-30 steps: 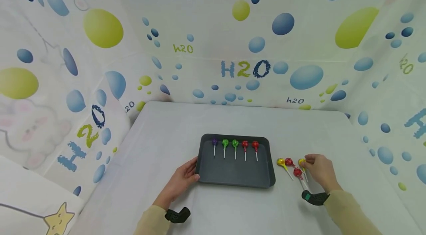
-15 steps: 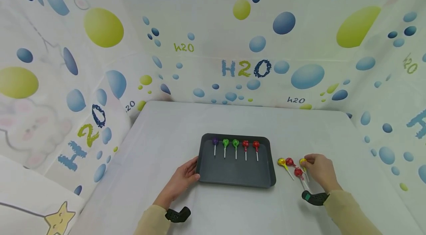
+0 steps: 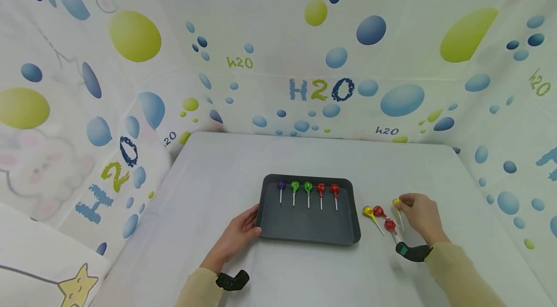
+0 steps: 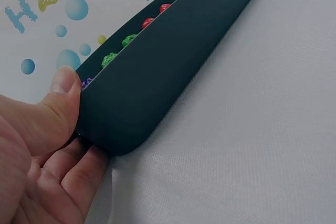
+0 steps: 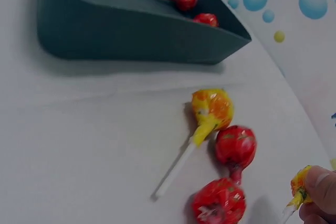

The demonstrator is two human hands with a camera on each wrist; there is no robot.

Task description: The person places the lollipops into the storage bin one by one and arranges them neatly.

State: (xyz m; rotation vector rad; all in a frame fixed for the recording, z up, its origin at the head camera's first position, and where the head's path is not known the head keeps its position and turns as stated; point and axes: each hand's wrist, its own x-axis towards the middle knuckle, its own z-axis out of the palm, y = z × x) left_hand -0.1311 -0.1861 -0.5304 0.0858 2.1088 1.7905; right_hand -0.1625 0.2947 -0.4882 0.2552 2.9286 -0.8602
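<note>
My left hand (image 3: 237,234) holds the dark grey tray (image 3: 304,227) at its left side; the left wrist view has the thumb (image 4: 64,82) on the rim and fingers beneath. Inside, along the far side, lies a row of lollipops: one purple (image 3: 281,185), two green (image 3: 295,186), two red (image 3: 321,187). To the right of the tray, my right hand (image 3: 421,217) pinches a yellow lollipop (image 5: 300,187) by its wrapped head, its stick pointing down. Beside that hand a second yellow lollipop (image 5: 211,109) and two red lollipops (image 5: 235,146) lie close together on the table.
A white cloth covers the table (image 3: 226,162). Behind it and at the sides hangs a sheet (image 3: 270,31) printed with bubbles and lettering. Each wrist carries a black camera mount (image 3: 232,280).
My right hand has lifted slightly and moved a little away, taking the yellow lollipop up from beside the red ones. The left hand and the tray stay in place.
</note>
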